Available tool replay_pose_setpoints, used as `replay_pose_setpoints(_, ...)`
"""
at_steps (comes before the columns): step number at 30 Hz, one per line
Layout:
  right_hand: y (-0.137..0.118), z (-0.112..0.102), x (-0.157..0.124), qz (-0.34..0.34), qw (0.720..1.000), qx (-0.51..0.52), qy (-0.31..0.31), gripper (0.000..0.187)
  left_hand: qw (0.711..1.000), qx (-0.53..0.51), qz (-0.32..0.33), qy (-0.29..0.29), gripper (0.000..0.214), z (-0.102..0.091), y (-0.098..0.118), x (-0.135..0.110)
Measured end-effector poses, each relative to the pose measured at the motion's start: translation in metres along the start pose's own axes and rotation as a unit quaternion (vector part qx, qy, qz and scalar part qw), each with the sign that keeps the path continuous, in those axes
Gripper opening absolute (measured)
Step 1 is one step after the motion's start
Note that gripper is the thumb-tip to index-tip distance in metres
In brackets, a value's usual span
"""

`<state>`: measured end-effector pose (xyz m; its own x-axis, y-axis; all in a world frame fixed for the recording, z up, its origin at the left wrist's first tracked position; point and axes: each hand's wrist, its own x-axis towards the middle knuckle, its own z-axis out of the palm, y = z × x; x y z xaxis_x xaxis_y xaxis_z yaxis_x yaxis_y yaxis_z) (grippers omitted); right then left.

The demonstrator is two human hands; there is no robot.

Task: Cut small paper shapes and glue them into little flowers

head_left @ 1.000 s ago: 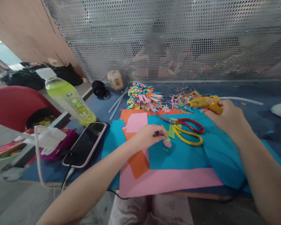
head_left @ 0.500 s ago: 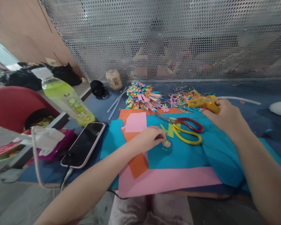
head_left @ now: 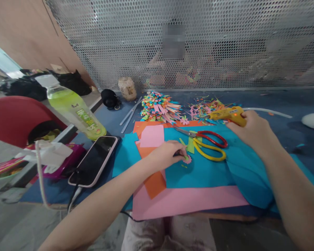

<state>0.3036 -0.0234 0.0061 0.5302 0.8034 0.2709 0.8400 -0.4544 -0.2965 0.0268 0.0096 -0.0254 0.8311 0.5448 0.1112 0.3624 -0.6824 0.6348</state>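
My left hand (head_left: 165,154) rests on the blue paper sheet (head_left: 199,170), fingertips pinched on a small pink and green paper flower (head_left: 187,159). My right hand (head_left: 252,130) is wrapped round a yellow glue gun (head_left: 226,114), its nozzle pointing left over the paper scraps (head_left: 201,108). Red and yellow scissors (head_left: 205,142) lie on the blue sheet between the two hands. A pile of several coloured paper flowers (head_left: 158,106) sits behind the sheets.
A phone (head_left: 95,160) on a cable lies left of the papers, with a green drink bottle (head_left: 73,108) behind it. Pink (head_left: 185,200) and orange (head_left: 154,181) sheets lie under the blue one. A perforated metal screen (head_left: 199,42) closes the back; a person sits behind it.
My left hand has come down from the green strip onto the small pink flower and pinched it. The right hand with the glue gun has stayed almost still.
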Motion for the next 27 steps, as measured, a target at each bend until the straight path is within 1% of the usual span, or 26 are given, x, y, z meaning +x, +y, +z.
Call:
replay_pose_setpoints(4,-0.001,-0.001,-0.001,0.006,1.0,0.002,-0.001,0.053,0.999,-0.031,-0.01,0.001,0.021,-0.003,0.002,-0.002)
replay_pose_setpoints(8,-0.001,-0.001,-0.001,0.006,1.0,0.004,0.001,0.053,1.0,-0.002,-0.013,0.008,0.036,-0.004,0.003,-0.004)
replay_pose_setpoints(10,-0.001,-0.001,-0.001,0.004,1.0,0.005,0.002,0.052,1.0,0.022,-0.008,0.008,0.037,-0.003,0.003,-0.004)
replay_pose_setpoints(13,-0.001,-0.001,-0.001,0.0,1.0,0.009,0.005,0.05,0.999,0.044,0.018,0.008,0.035,-0.001,0.002,-0.003)
replay_pose_setpoints(18,0.0,0.0,-0.001,-0.006,1.0,0.012,0.006,0.049,0.998,0.042,0.05,0.002,0.033,0.001,0.003,-0.004)
replay_pose_setpoints(20,0.001,0.001,0.0,-0.006,1.0,0.011,0.006,0.048,0.997,0.054,0.044,0.015,0.035,0.004,0.005,-0.005)
replay_pose_setpoints(23,0.002,0.002,0.0,-0.005,1.0,0.01,0.004,0.049,0.995,0.088,0.017,0.047,0.04,0.009,0.008,-0.007)
replay_pose_setpoints(27,0.003,0.002,0.001,-0.006,1.0,0.004,0.003,0.051,0.993,0.112,0.01,0.043,0.044,0.012,0.011,-0.006)
